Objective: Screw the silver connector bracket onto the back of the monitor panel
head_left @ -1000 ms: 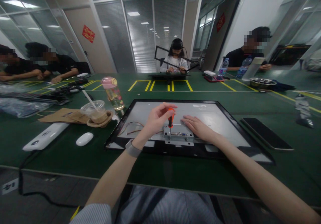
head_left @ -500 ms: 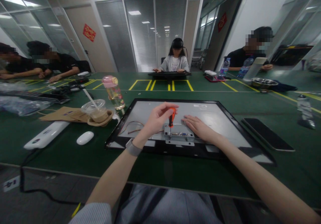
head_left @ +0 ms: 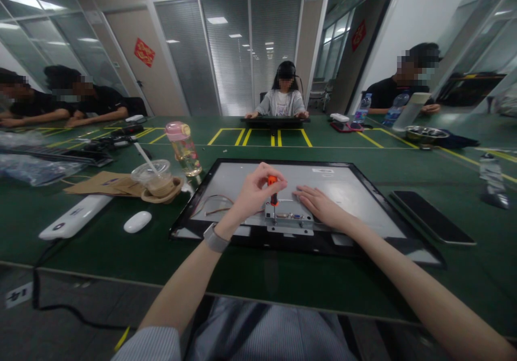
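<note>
A monitor panel (head_left: 355,188) lies face down on the green table, its metal back up inside a black frame. My left hand (head_left: 254,191) is closed round an orange-handled screwdriver (head_left: 273,189), held upright with its tip on a small metal bracket (head_left: 288,222) near the panel's front edge. My right hand (head_left: 319,205) lies flat with fingers stretched out on the panel, just right of the bracket. Thin red wires (head_left: 214,206) curl on the panel left of my left hand.
A white mouse (head_left: 137,222), a long white part (head_left: 75,216), an iced drink cup (head_left: 155,176) and a pink-capped bottle (head_left: 182,148) sit to the left. A black phone (head_left: 432,223) lies right of the panel. Other people sit along the far and side edges.
My left hand's fingers have shifted round the screwdriver handle, covering more of it. The person at the far end has laid a black frame down flat. My right hand has stayed put.
</note>
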{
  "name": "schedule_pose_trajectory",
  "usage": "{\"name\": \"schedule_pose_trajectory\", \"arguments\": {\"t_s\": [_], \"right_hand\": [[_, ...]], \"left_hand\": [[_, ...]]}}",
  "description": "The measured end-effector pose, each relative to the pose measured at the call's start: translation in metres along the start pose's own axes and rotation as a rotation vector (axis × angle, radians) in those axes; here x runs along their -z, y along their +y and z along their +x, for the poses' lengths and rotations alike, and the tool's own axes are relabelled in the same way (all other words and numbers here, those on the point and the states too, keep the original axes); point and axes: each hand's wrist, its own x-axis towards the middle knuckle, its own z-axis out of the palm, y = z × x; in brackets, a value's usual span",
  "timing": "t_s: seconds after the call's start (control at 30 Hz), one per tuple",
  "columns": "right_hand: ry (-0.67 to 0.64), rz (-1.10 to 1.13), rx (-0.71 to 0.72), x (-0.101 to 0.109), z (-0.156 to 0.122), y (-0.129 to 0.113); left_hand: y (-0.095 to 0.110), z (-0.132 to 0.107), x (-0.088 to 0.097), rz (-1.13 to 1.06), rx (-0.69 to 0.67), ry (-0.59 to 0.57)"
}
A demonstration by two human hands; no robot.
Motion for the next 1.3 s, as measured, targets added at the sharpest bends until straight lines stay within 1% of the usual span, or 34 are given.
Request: {"name": "schedule_pose_trajectory", "arguments": {"t_s": [0.07, 0.17, 0.23, 0.3, 0.47, 0.57, 0.63, 0.7, 0.77, 0.83, 0.97, 1.03, 1.17, 1.2, 1.3], "right_hand": [[0.009, -0.003, 0.005, -0.0009, 0.0002, 0.0006], [0.016, -0.006, 0.0, -0.0022, 0.0004, 0.0015], [0.015, -0.006, -0.001, -0.0025, 0.0004, 0.0017], [0.015, -0.002, -0.001, -0.0022, 0.0003, 0.0015], [0.003, 0.004, -0.012, 0.001, 0.0, -0.0016], [-0.02, 0.004, -0.024, 0.0032, 0.0, -0.0039], [-0.025, 0.0, -0.024, 0.0034, 0.0001, -0.0043], [-0.023, -0.005, -0.019, 0.0026, 0.0002, -0.0038], [-0.019, -0.006, -0.014, 0.0015, 0.0002, -0.0028], [-0.014, -0.002, -0.014, 0.0007, 0.0001, -0.0023], [-0.012, -0.007, -0.016, 0.0013, -0.0001, -0.0025], [-0.019, -0.015, -0.012, 0.0017, -0.0001, -0.0024], [-0.016, -0.007, -0.008, 0.0003, 0.0004, -0.0007], [-0.008, -0.002, -0.007, -0.0004, 0.0006, -0.0002], [0.007, 0.007, 0.0, -0.0018, 0.001, 0.0005]], "left_hand": [[-0.0017, 0.0006, 0.0003, 0.02, -0.011, 0.028], [-0.005, 0.0014, 0.0023, -0.024, -0.008, 0.01], [-0.0061, 0.0014, 0.003, -0.075, 0.031, -0.021], [-0.0059, 0.0009, 0.0024, -0.092, 0.069, -0.023], [-0.0053, 0.0, 0.0, 0.02, -0.008, 0.073], [-0.0076, 0.0008, 0.0017, 0.018, -0.003, 0.11], [-0.0093, 0.0015, 0.0034, -0.035, 0.015, 0.081], [-0.0101, 0.0018, 0.0044, -0.099, 0.047, 0.023], [-0.0092, 0.0013, 0.0038, -0.121, 0.074, -0.005], [-0.0069, 0.0004, 0.0021, -0.075, 0.054, 0.017], [-0.0018, -0.0008, -0.0008, 0.052, -0.027, 0.109], [-0.001, -0.0006, -0.0008, 0.039, -0.036, 0.101], [-0.0029, 0.0001, -0.0001, -0.037, 0.0, 0.022], [-0.0035, 0.0002, -0.0003, -0.033, -0.002, 0.029], [-0.0042, 0.0004, -0.0012, 0.031, -0.06, 0.102]]}}
